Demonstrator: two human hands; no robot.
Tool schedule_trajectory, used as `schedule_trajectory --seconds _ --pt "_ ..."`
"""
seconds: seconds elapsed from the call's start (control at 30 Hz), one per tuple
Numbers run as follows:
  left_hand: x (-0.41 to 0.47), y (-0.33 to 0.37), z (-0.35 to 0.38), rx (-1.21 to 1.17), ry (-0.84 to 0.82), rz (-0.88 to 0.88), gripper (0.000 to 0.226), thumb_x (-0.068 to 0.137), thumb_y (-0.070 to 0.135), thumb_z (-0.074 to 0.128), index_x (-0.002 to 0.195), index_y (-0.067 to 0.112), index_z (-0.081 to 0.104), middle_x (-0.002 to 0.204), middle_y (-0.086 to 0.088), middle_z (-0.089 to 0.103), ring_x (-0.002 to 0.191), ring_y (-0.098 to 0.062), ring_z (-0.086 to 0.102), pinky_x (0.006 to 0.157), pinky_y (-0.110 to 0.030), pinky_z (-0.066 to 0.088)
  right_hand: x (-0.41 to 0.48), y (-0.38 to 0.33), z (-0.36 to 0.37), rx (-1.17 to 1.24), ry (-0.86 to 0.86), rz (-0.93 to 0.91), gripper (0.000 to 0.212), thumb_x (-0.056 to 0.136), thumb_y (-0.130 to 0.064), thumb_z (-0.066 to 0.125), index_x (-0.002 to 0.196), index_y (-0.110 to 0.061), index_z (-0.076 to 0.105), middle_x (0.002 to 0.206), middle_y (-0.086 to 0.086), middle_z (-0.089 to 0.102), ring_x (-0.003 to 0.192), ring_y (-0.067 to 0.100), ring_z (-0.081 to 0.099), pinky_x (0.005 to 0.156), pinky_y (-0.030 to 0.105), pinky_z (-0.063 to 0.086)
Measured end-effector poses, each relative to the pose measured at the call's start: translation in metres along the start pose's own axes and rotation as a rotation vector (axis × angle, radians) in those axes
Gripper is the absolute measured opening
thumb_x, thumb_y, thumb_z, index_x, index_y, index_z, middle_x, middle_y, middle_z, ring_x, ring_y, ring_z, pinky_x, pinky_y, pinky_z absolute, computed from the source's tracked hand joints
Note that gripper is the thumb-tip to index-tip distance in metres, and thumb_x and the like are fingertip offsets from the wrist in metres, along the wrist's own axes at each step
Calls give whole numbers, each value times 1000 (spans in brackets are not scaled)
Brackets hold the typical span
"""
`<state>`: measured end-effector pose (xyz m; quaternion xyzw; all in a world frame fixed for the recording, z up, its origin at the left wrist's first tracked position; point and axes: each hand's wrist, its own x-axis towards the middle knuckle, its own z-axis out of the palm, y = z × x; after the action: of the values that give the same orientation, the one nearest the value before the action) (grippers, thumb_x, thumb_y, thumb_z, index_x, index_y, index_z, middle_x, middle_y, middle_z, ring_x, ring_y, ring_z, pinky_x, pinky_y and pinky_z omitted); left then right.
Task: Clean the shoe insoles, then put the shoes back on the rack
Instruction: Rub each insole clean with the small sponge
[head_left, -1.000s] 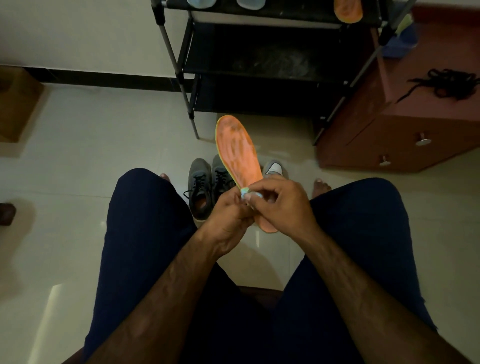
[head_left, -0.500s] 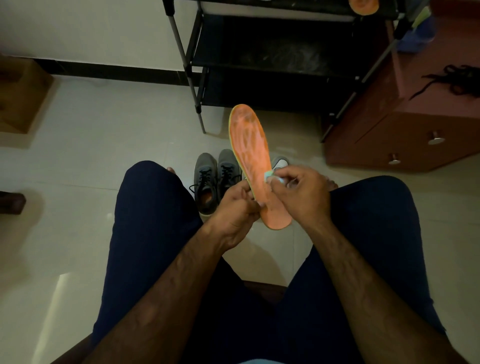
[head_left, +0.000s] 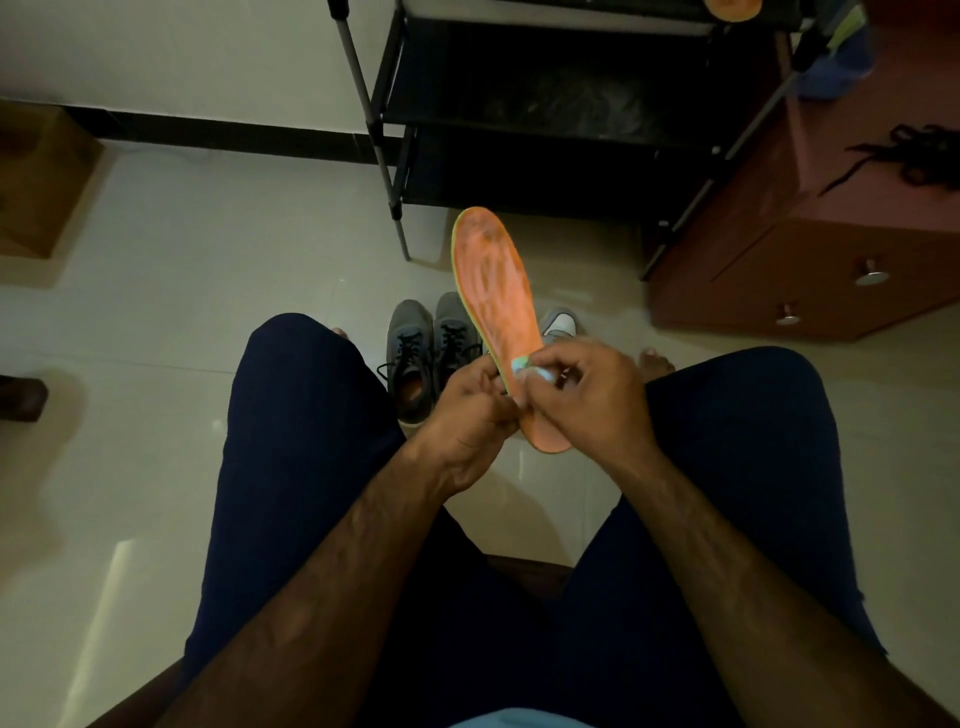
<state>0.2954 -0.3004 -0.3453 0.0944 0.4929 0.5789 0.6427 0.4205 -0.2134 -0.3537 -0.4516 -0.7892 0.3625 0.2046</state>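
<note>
Step in hand: wiping an insole; no shoes racked yet.

In front of the shoe rack, left to right:
- Grey sneakers: two.
- Your left hand: gripping the orange insole by its edge.
- Third shoe: toe only.
- Your right hand: pinching one pale wipe against the insole.

On the rack's top shelf: second orange insole.

Next, probably: draw the wipe toeward while your left grip stays firm.

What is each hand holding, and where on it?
The left hand grips the orange insole by its edge near the heel end; the right hand pinches a pale wipe against it.
</note>
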Motion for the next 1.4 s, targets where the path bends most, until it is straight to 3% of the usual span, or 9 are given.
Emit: schedule_trajectory --seconds 0.2,0.37,0.53,0.67,0.8,0.9,1.13,1.27,1.4 --pt "2 0 1 31 -4 -1 52 91 -24 44 139 -4 53 134 -30 62 123 -39 61 107 -51 48 7 4 -7 -57 136 85 16 81 -29 78 96 -28 81 93 -10 73 81 8 67 74 38 59" --pt "1 -2 -2 31 7 -4 50 91 -24 46 137 -6 54 127 -28 65 116 -34 64 103 -46 51 -5 -5 -4 -59 -34 -20 17 79 -42 73 90 -31 80 88 -11 70 79 9 65 72 39 58" --pt "1 -1 2 74 1 -8 51 91 -25 44 138 -6 53 134 -33 60 118 -38 62 110 -58 43 10 3 -13 -108 128 110 13 82 -26 77 94 -27 81 88 -10 72 78 9 65 70 29 54" --pt "-2 0 2 44 14 -4 56 80 -15 59 135 -8 55 132 -33 61 116 -38 64 107 -52 48 -4 -5 -6 -80 -32 -23 16 79 -36 74 91 -28 80 88 -8 72 78 10 66 71 32 56" --pt "0 0 5 94 8 -5 55 87 -28 43 136 -5 55 126 -28 66 113 -33 66 102 -49 52 11 1 -13 -72 111 137 12 82 -30 77 92 -28 81 83 -12 73 76 8 67 70 33 57" --pt "-2 -2 4 92 7 -6 54 85 -29 44 133 -6 57 121 -26 68 109 -30 68 97 -44 55 5 -1 -9 -107 48 78 12 82 -28 77 93 -27 81 86 -10 74 77 9 67 70 30 57" --pt "2 -5 4 129 28 -17 55 88 -28 42 137 -6 53 133 -34 59 124 -43 60 109 -60 43 12 1 -12 -126 108 158 12 83 -31 77 94 -26 80 81 -12 72 74 7 66 65 24 52" --pt "1 -6 -2 95 43 -14 54 85 -29 45 134 -8 56 130 -32 63 116 -38 64 108 -58 45 -5 -5 -4 -109 -31 43 12 80 -35 74 89 -30 80 83 -12 71 75 8 66 70 36 58" --pt "2 -3 2 123 25 -10 58 85 -29 42 135 -5 57 131 -29 64 117 -37 65 106 -54 48 7 -1 -10 -89 40 128 17 83 -40 75 94 -29 80 81 -15 72 74 4 66 69 35 59"
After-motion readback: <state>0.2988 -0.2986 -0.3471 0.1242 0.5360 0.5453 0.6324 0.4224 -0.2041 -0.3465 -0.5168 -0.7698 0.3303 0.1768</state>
